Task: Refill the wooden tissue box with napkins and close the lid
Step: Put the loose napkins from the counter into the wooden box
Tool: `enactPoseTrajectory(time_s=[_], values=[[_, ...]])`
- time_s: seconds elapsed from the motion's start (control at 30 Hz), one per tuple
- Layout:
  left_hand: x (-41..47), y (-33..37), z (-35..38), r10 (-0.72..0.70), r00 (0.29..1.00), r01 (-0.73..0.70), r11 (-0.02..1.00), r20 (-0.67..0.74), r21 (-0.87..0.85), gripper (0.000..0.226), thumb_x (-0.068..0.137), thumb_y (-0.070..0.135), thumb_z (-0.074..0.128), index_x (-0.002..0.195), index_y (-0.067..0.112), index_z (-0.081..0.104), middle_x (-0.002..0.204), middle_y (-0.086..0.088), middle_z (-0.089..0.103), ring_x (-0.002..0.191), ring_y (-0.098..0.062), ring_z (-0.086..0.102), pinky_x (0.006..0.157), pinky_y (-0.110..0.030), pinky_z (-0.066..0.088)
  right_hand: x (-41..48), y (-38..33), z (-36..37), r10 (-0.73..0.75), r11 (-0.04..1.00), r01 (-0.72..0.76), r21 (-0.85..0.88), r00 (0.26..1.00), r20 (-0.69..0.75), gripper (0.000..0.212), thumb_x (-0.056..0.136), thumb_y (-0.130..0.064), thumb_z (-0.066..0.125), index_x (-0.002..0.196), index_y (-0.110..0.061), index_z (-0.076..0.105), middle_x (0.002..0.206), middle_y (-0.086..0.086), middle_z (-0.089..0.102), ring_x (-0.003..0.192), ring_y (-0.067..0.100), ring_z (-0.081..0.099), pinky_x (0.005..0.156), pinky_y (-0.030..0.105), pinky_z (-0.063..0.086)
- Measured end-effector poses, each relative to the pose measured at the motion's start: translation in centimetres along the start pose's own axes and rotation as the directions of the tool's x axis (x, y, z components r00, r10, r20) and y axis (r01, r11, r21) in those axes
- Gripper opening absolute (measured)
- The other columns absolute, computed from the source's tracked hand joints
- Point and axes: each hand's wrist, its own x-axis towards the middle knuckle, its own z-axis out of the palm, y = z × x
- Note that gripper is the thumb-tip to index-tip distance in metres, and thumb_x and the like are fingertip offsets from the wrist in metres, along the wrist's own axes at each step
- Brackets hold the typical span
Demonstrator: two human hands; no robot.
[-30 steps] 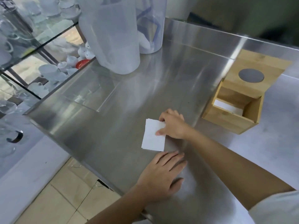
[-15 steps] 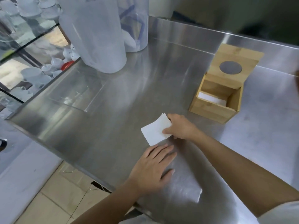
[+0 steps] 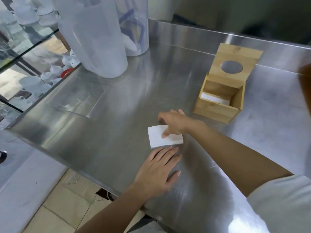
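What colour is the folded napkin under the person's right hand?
The napkin is plain white, with no pattern; the head view shows it clearly.

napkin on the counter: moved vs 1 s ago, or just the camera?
Yes. The napkin has turned on the steel counter: its long side ran roughly toward the wooden box side before, now it lies crosswise, right hand on it.

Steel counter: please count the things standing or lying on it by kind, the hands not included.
Translucent plastic containers: 2
Wooden tissue box: 1, lid open
Loose white napkin: 1, under the right hand
Clear flat plastic piece: 1
Total: 5
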Motion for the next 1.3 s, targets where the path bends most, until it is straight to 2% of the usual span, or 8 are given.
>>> enactPoseTrajectory(time_s=[0.17, 0.3, 0.53, 0.67, 0.8, 1.0, 1.1, 1.3], values=[[0.0, 0.0, 0.1, -0.002, 1.0, 0.002, 1.0, 0.009, 0.004, 0.046, 0.09, 0.039, 0.048, 0.129, 0.016, 0.054, 0.136, -0.002, 0.054, 0.129, -0.018, 0.044, 0.11, -0.035, 0.027, 0.1, 0.1, 0.1, 0.019, 1.0, -0.019, 0.0, 0.997, 0.073, 0.026, 0.081, -0.033, 0.068, 0.08, -0.018, 0.047, 0.087, 0.0, 0.05, 0.091, 0.021, 0.038, 0.082, 0.036, 0.028], [-0.2, 0.1, 0.2, 0.003, 1.0, -0.003, 1.0, 0.008, 0.014, 0.046, 0.09, 0.038, 0.047, 0.128, 0.015, 0.055, 0.137, -0.003, 0.054, 0.13, -0.019, 0.044, 0.11, -0.035, 0.026, -1.2, 0.5, 0.2, 0.023, 0.988, -0.024, 0.153, 1.0, 0.008, 0.016, 0.083, -0.019, 0.064, 0.089, -0.013, 0.05, 0.087, 0.0, 0.049, 0.083, 0.022, 0.044, 0.057, 0.027, 0.031], [4.2, 1.6, 0.1, 0.085, 0.996, -0.084, 0.996, -0.015, 0.043, 0.046, 0.083, 0.042, 0.051, 0.114, 0.009, 0.061, 0.111, -0.007, 0.065, 0.099, -0.025, 0.059, 0.09, -0.031, 0.036, -5.5, 3.6, -2.1, 0.068, 0.975, -0.039, 0.217, 0.99, -0.127, 0.014, 0.084, -0.016, 0.06, 0.079, -0.014, 0.048, 0.067, -0.009, 0.043, 0.074, 0.02, 0.043, 0.053, 0.027, 0.029], [5.8, 1.4, 0.6, 0.025, 0.998, -0.03, 0.996, 0.061, 0.085, 0.064, 0.087, 0.052, 0.042, 0.135, 0.01, 0.048, 0.137, -0.007, 0.053, 0.129, -0.023, 0.045, 0.108, -0.034, 0.024, -6.7, 3.8, -3.1, 0.053, 0.953, 0.011, 0.303, 0.978, -0.202, 0.032, 0.088, -0.014, 0.056, 0.062, -0.018, 0.038, 0.065, -0.002, 0.042, 0.07, 0.02, 0.04, 0.059, 0.032, 0.03], [6.0, 1.0, 1.6, -0.07, 0.986, 0.048, 0.988, 0.152, 0.147, 0.071, 0.091, 0.062, 0.024, 0.146, 0.018, 0.027, 0.152, -0.006, 0.032, 0.141, -0.022, 0.025, 0.111, -0.042, 0.012, -8.3, 5.6, -4.9, 0.121, 0.944, -0.024, 0.328, 0.953, -0.278, 0.022, 0.094, -0.018, 0.049, 0.082, 0.001, 0.054, 0.081, 0.01, 0.053, 0.081, 0.024, 0.046, 0.07, 0.035, 0.036], [6.3, 0.9, 2.1, -0.042, 0.987, 0.018, 0.988, 0.158, 0.153, 0.07, 0.092, 0.064, 0.022, 0.147, 0.021, 0.027, 0.153, -0.005, 0.029, 0.142, -0.022, 0.024, 0.11, -0.043, 0.013, -9.1, 9.8, -8.0, 0.248, 0.891, -0.101, 0.442, 0.924, -0.289, 0.034, 0.097, -0.009, 0.039, 0.066, -0.024, 0.039, 0.076, -0.005, 0.045, 0.08, 0.018, 0.043, 0.066, 0.025, 0.036], [6.5, 0.9, 2.0, -0.044, 0.986, 0.02, 0.989, 0.162, 0.147, 0.07, 0.091, 0.065, 0.024, 0.147, 0.022, 0.026, 0.153, -0.005, 0.028, 0.142, -0.022, 0.022, 0.11, -0.044, 0.014, -8.7, 10.9, -10.1, 0.263, 0.924, -0.181, 0.337, 0.941, -0.215, 0.031, 0.1, -0.011, 0.032, 0.072, -0.022, 0.042, 0.075, -0.01, 0.041, 0.075, 0.014, 0.042, 0.059, 0.014, 0.033], [6.6, 1.0, 1.7, -0.062, 0.978, 0.034, 0.989, 0.2, 0.141, 0.07, 0.091, 0.065, 0.026, 0.146, 0.022, 0.03, 0.153, -0.004, 0.029, 0.142, -0.023, 0.022, 0.109, -0.044, 0.013, -5.8, 12.0, -10.3, 0.284, 0.959, -0.282, 0.04, 0.958, -0.033, 0.023, 0.099, -0.013, 0.032, 0.082, -0.007, 0.046, 0.073, -0.001, 0.038, 0.075, 0.02, 0.039, 0.062, 0.029, 0.03]])
